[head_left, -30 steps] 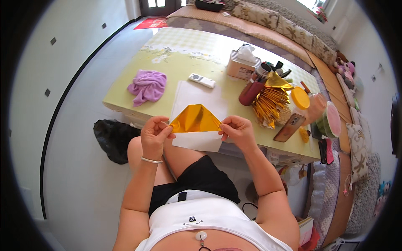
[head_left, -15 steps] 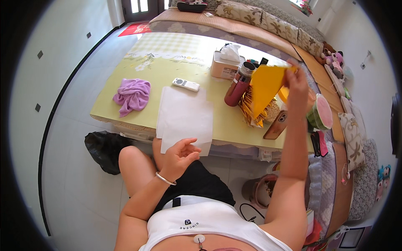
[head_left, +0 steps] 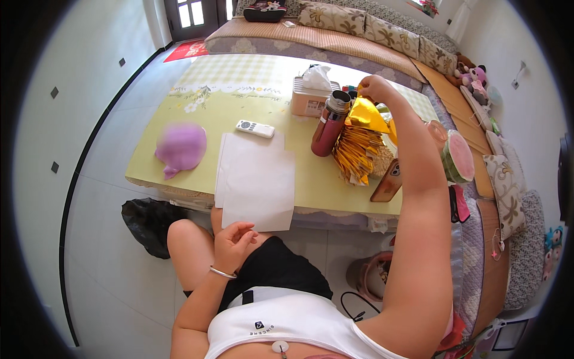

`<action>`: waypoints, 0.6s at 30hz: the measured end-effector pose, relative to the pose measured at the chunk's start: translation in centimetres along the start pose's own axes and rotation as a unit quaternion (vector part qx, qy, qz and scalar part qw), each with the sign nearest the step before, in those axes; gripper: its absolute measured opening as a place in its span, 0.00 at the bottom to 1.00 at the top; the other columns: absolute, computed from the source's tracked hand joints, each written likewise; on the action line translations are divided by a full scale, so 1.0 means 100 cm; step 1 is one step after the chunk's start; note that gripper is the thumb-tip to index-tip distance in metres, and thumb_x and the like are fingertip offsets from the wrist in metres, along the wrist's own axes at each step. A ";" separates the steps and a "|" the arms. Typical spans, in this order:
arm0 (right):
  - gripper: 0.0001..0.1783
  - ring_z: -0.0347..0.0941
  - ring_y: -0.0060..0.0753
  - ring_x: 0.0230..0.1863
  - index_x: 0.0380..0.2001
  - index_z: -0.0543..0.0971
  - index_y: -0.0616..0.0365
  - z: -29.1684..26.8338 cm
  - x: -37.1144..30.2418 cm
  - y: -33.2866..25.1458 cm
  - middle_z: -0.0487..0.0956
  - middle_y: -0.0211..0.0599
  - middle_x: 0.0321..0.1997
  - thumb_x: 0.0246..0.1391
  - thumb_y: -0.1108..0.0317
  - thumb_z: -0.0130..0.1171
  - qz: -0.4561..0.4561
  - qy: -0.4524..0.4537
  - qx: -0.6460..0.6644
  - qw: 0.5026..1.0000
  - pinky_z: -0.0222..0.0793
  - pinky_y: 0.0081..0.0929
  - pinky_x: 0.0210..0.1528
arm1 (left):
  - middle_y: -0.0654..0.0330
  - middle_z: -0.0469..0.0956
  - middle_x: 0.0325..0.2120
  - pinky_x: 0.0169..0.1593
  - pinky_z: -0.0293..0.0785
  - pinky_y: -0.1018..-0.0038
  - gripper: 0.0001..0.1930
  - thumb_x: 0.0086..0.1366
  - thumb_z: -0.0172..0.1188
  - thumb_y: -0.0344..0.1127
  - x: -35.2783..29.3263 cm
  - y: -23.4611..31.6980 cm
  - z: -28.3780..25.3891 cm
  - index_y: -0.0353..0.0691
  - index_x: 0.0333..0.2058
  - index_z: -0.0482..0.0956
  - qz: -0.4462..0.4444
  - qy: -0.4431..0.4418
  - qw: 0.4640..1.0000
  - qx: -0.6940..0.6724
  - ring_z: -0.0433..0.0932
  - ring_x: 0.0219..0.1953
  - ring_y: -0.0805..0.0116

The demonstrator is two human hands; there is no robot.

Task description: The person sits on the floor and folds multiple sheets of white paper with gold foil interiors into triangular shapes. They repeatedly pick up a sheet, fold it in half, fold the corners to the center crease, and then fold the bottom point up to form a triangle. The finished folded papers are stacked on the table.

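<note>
At the far side of a bundle of folded gold paper (head_left: 353,152), my right hand (head_left: 378,90) is closed on the top corner of a shiny gold paper sheet (head_left: 368,118). The sheet rests over the bundle's upper part. My left hand (head_left: 234,245) holds nothing; its fingers are loosely bent and apart. It hovers over my lap, just below the near edge of the white paper sheets (head_left: 257,191). Those sheets overlap and stick out past the table's front edge. Against the bundle's left side stands a maroon thermos (head_left: 329,128) without a lid.
The table (head_left: 239,107) also carries a white remote (head_left: 255,128), a purple cloth (head_left: 180,146) that looks blurred, a tissue box (head_left: 308,99), a phone (head_left: 387,182) and a cut watermelon (head_left: 459,157). A bin (head_left: 368,278) and a black bag (head_left: 149,227) are on the floor.
My right hand has moved left and farther away, bringing the gold sheet from upright in the air down onto the bundle. My left hand has shifted slightly nearer to me.
</note>
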State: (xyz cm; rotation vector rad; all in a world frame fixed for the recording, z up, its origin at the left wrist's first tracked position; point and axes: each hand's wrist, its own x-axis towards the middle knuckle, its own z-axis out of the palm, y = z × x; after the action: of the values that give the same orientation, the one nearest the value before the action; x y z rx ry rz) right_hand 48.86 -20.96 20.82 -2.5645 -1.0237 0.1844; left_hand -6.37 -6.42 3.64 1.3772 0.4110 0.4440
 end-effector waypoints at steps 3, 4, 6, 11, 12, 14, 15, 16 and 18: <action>0.16 0.79 0.35 0.33 0.43 0.83 0.60 0.018 0.000 -0.008 0.83 0.41 0.32 0.52 0.64 0.67 0.003 -0.015 0.013 1.000 0.74 0.33 0.38 | 0.57 0.82 0.33 0.40 0.81 0.77 0.09 0.66 0.59 0.23 -0.001 -0.002 -0.008 0.28 0.44 0.79 -0.016 0.004 1.000 -0.009 0.82 0.35 0.71; 0.21 0.80 0.39 0.39 0.48 0.82 0.60 0.017 -0.011 -0.020 0.84 0.44 0.39 0.52 0.62 0.67 -0.006 -0.011 -0.010 1.000 0.75 0.34 0.44 | 0.57 0.82 0.33 0.40 0.81 0.77 0.09 0.66 0.59 0.23 -0.001 -0.002 -0.009 0.28 0.44 0.79 -0.022 0.003 1.000 -0.015 0.82 0.35 0.71; 0.28 0.78 0.44 0.49 0.55 0.77 0.60 0.022 -0.009 -0.015 0.82 0.48 0.49 0.53 0.57 0.66 -0.015 0.043 -0.052 0.998 0.72 0.35 0.52 | 0.56 0.83 0.33 0.40 0.81 0.77 0.09 0.66 0.59 0.23 -0.002 -0.002 -0.004 0.28 0.44 0.79 -0.029 0.006 1.000 -0.005 0.82 0.34 0.71; 0.35 0.75 0.47 0.58 0.61 0.73 0.60 -0.006 -0.041 -0.028 0.77 0.50 0.59 0.55 0.51 0.64 -0.018 0.026 -0.069 0.997 0.68 0.37 0.61 | 0.55 0.83 0.32 0.40 0.80 0.77 0.09 0.66 0.59 0.23 -0.003 -0.011 -0.005 0.27 0.44 0.79 -0.021 0.004 1.000 -0.003 0.82 0.33 0.71; 0.33 0.75 0.46 0.57 0.60 0.74 0.58 -0.012 -0.054 -0.032 0.78 0.49 0.58 0.56 0.51 0.64 -0.011 -0.001 -0.047 0.999 0.68 0.36 0.60 | 0.55 0.83 0.32 0.40 0.80 0.77 0.09 0.66 0.59 0.23 -0.002 -0.013 -0.005 0.27 0.44 0.79 -0.021 0.004 1.000 -0.004 0.82 0.33 0.71; 0.29 0.76 0.43 0.55 0.58 0.77 0.56 -0.017 -0.076 -0.044 0.79 0.47 0.57 0.57 0.52 0.63 -0.002 -0.055 0.000 0.998 0.69 0.34 0.59 | 0.55 0.83 0.32 0.40 0.80 0.77 0.09 0.66 0.59 0.23 -0.003 -0.017 -0.007 0.27 0.44 0.79 -0.023 0.007 1.000 -0.004 0.82 0.33 0.71; 0.24 0.77 0.39 0.52 0.55 0.80 0.54 -0.011 -0.081 -0.040 0.80 0.45 0.54 0.59 0.54 0.61 -0.050 -0.045 -0.036 0.997 0.71 0.32 0.55 | 0.55 0.83 0.32 0.40 0.80 0.77 0.09 0.66 0.59 0.23 -0.001 -0.017 -0.008 0.27 0.44 0.79 -0.025 0.004 1.000 -0.003 0.82 0.33 0.71; 0.22 0.79 0.39 0.47 0.54 0.80 0.55 -0.005 -0.085 -0.037 0.83 0.43 0.48 0.60 0.56 0.60 -0.049 -0.068 -0.003 0.996 0.73 0.33 0.51 | 0.55 0.83 0.32 0.40 0.80 0.77 0.08 0.66 0.59 0.23 -0.001 -0.017 -0.008 0.27 0.44 0.79 -0.027 0.001 1.000 -0.002 0.82 0.33 0.71; 0.20 0.80 0.38 0.41 0.52 0.80 0.57 0.001 -0.094 -0.047 0.84 0.41 0.40 0.61 0.58 0.58 -0.006 -0.125 -0.052 0.991 0.73 0.35 0.48 | 0.55 0.83 0.32 0.40 0.80 0.77 0.08 0.67 0.59 0.23 -0.002 -0.016 -0.007 0.27 0.43 0.79 -0.024 0.000 1.000 -0.001 0.82 0.32 0.71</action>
State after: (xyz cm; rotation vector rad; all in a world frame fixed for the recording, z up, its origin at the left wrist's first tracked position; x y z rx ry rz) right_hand 38.99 -24.26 22.39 -2.6762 -1.1652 0.4708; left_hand -6.81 -6.13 1.97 1.3619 0.4421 0.4043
